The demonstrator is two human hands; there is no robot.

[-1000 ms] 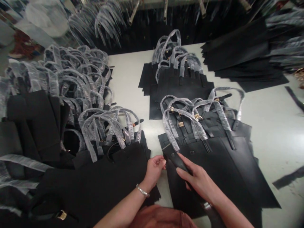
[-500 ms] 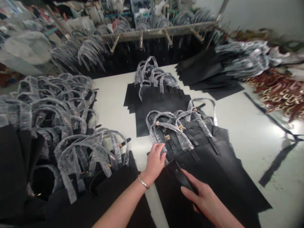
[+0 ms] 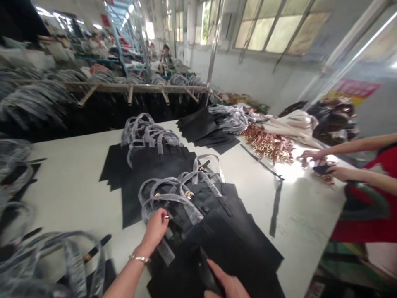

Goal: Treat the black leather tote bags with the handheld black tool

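Our right hand (image 3: 228, 283) grips a black tool (image 3: 207, 269), left hand (image 3: 155, 230) pinched (contents unclear) over tote bags (image 3: 229, 234), likely fanned to expose wrapped handles (image 3: 194, 212).

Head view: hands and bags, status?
Left hand by wrapped handles, grip unclear. Right hand holding dark object. Black bags overlapping on table. Possible snag: wrapped handles.

Bag stacks (image 3: 229, 236) and a rack (image 3: 145, 88) show a workshop.
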